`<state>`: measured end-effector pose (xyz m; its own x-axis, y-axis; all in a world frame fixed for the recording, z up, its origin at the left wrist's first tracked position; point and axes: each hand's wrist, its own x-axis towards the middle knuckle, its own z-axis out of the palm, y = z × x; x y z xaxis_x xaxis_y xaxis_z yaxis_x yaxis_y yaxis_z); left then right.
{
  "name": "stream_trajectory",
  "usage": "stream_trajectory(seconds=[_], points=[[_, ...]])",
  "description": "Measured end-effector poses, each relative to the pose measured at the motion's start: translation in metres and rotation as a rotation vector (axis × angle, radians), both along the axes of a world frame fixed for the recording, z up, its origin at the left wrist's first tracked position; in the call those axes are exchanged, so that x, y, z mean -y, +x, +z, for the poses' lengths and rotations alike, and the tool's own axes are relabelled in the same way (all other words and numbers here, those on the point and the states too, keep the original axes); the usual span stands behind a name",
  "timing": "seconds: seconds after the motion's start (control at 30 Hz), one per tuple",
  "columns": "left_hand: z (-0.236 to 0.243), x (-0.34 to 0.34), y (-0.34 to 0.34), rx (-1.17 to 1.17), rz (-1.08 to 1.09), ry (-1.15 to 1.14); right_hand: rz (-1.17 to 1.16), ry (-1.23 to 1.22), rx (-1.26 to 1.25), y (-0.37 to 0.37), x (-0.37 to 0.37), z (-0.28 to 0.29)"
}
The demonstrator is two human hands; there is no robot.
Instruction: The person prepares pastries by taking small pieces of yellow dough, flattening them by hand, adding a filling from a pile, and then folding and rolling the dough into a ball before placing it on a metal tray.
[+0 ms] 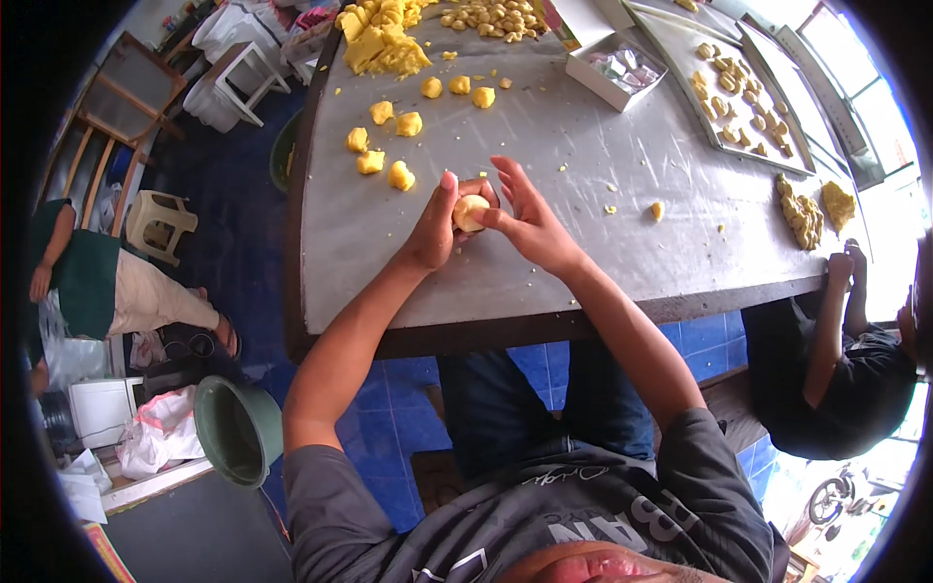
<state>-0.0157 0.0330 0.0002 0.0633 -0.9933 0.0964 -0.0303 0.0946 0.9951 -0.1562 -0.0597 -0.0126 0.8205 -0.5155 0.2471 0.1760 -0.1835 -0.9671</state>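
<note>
A pale yellow dough ball (470, 213) rests cupped in my left hand (434, 225), whose fingers curl round its far side. My right hand (535, 222) is open, its fingers stretched up and apart, while its thumb presses on the ball. Both hands are over the near part of the metal tabletop (544, 262). Beyond them, several yellow dough lumps (409, 123) lie scattered to the left. A big heap of yellow dough (384, 39) sits at the far left, beside a pile of small tan pieces (496, 17).
An open white box (616, 73) of small packets stands at the back. Right of it, a metal tray (724, 136) holds shaped dough pieces. A person in dark clothes (826, 379) sits at the right, near dough clumps (802, 214). Another person (107, 282) stands left, by a green tub (233, 428).
</note>
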Motion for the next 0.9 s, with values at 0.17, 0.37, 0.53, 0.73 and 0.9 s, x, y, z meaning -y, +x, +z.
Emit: stream_trajectory(seconds=[0.17, 0.37, 0.53, 0.73, 0.9], points=[[-0.002, 0.0, 0.004, -0.129, -0.026, 0.001, 0.028, 0.147, 0.004, -0.005, -0.002, 0.012], [0.006, 0.004, 0.003, -0.371, -0.051, 0.038, -0.003, 0.224, 0.04, -0.004, 0.002, 0.01], [0.005, 0.001, 0.001, -0.321, -0.026, 0.095, 0.07, 0.119, 0.019, 0.0, -0.002, 0.004], [0.006, 0.002, -0.007, -0.347, -0.063, 0.123, 0.063, 0.149, -0.002, -0.003, 0.001, 0.004], [0.014, 0.007, -0.018, -0.425, -0.021, 0.108, 0.014, 0.177, 0.029, -0.012, 0.008, 0.011]])
